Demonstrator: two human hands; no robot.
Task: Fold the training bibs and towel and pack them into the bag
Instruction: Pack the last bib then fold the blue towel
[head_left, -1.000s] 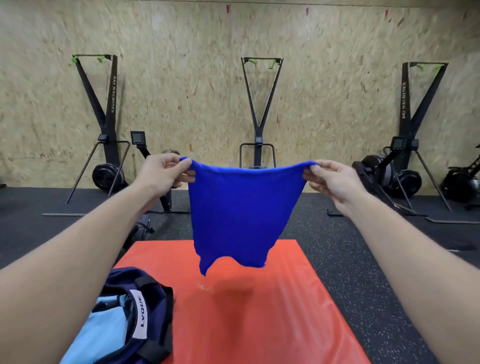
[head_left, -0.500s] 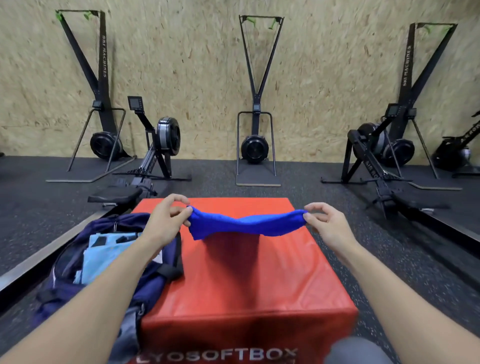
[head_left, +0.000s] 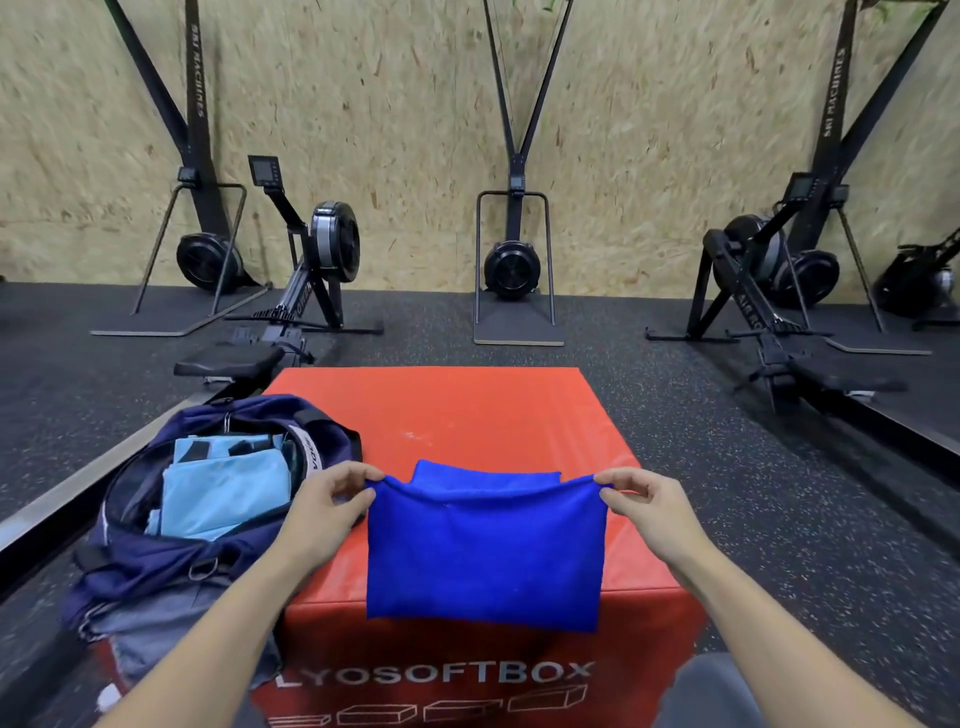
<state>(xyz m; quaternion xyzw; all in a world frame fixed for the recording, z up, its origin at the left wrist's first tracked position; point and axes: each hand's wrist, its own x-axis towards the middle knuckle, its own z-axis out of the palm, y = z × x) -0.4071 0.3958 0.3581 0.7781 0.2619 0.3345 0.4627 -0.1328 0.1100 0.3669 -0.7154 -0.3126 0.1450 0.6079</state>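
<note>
Head camera view, looking down over both forearms: the blue towel (head_left: 485, 551) lies on the near part of the red foam box (head_left: 467, 415), its near edge hanging a little over the front of the box. A second layer of the towel shows behind the lifted far edge. The left hand (head_left: 332, 499) pinches the towel's far left corner between thumb and fingers, and the right hand (head_left: 641, 501) pinches the far right corner the same way, so that edge is held up slightly and stretched between them. Just beside the left hand, the navy bag (head_left: 156, 551) sits open at the left side of the box, with light blue fabric (head_left: 223, 493) folded inside. Black exercise machines (head_left: 511, 265) stand along the chipboard wall (head_left: 389, 104) on the dark speckled floor (head_left: 779, 519).
</note>
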